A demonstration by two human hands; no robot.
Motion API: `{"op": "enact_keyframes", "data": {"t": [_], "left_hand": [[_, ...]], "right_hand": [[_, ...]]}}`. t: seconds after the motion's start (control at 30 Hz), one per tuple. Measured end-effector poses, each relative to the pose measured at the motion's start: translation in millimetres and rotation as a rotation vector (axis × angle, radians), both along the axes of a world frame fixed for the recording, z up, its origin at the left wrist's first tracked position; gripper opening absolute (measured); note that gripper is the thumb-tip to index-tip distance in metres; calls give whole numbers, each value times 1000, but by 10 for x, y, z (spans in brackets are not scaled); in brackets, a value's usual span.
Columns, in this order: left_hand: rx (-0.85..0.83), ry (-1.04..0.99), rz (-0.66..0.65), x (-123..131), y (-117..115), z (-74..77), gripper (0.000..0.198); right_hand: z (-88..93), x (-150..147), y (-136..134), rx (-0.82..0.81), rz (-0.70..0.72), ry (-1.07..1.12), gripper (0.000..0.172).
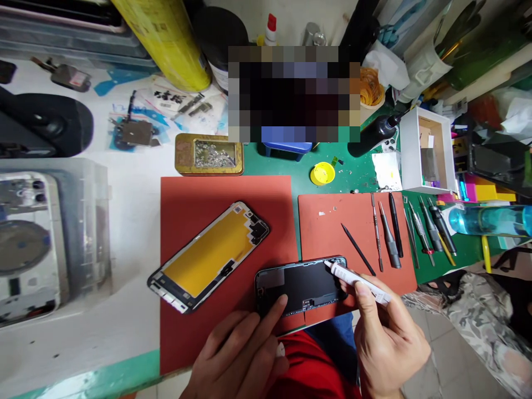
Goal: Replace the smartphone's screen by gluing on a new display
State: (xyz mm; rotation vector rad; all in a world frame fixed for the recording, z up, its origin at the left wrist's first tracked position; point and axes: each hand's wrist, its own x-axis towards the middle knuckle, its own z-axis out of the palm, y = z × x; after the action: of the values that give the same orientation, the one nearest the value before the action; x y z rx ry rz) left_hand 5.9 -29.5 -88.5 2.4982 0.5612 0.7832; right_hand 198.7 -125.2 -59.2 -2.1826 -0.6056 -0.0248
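A dark open phone body (307, 282) lies near the front edge, across two red mats. My right hand (384, 332) pinches a white tube (353, 280), whose nozzle is at the phone's upper right edge. With its index finger stretched onto the phone's lower left part, my left hand (245, 349) also holds a small white round item (280, 349), perhaps a cap, near its lower fingers. To the left, a phone screen assembly (208, 257) with a yellow-orange back lies diagonally on the left mat (183, 199).
Tweezers, screwdrivers and a black stick (358, 249) lie on and beside the right mat (332, 213). Behind are a gold tin (180, 155), a yellow cap (322, 174), a black bottle (374, 134) and a white box (407, 149). Camouflage-clad legs (465, 321) show at right.
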Motion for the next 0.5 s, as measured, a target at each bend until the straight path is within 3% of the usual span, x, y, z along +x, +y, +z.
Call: {"op": "enact_keyframes", "data": {"t": [0.5], "left_hand": [[10, 18, 33, -37, -28, -41, 23]], "right_hand": [[-20, 24, -44, -11, -24, -6, 19]]}}
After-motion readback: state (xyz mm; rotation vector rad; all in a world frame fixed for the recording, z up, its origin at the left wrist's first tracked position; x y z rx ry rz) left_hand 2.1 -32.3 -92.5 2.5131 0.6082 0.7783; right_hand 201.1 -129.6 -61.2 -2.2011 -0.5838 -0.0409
